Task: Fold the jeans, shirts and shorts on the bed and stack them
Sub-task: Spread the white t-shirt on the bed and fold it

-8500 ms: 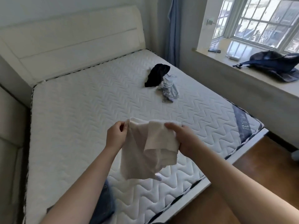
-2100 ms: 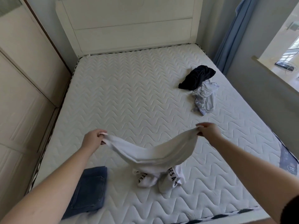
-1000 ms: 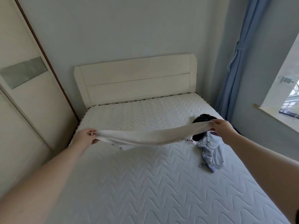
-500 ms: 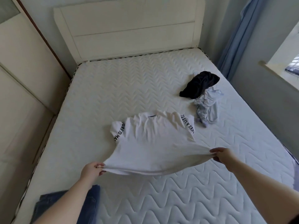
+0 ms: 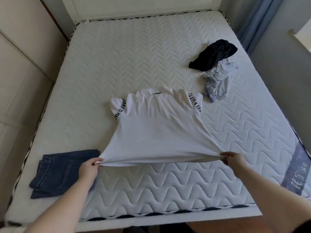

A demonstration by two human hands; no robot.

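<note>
**White T-shirt spread on mattress, hem held taut at both corners**

A person's left hand (image 5: pixel 89 169) and right hand (image 5: pixel 233 159) each pinch a lower corner of a white T-shirt (image 5: pixel 158 128), fingers curled on the cloth, stretching the hem between them just above the mattress (image 5: pixel 134 52). Ahead of the grip, the shirt's body and collar lie on the quilted surface, sleeves partly tucked under. Just beside the left hand, touching the shirt's near corner, sits a pair of folded jeans (image 5: pixel 57 172). Well beyond the right hand, a black garment (image 5: pixel 213 54) and a pale grey garment (image 5: pixel 217 81) lie crumpled together, unfolded.

The risk, by appearance: the hem is lifted and under tension, so letting go unevenly could leave it rumpled or skew the shirt; the bunched sleeves may fold in crooked.

Black sleeve lettering reads in part "ORE TO MA" on one side and "KES A LITTL" on the other. The printing on the label (image 5: pixel 301 170) near the mattress's corner is not legible.
</note>
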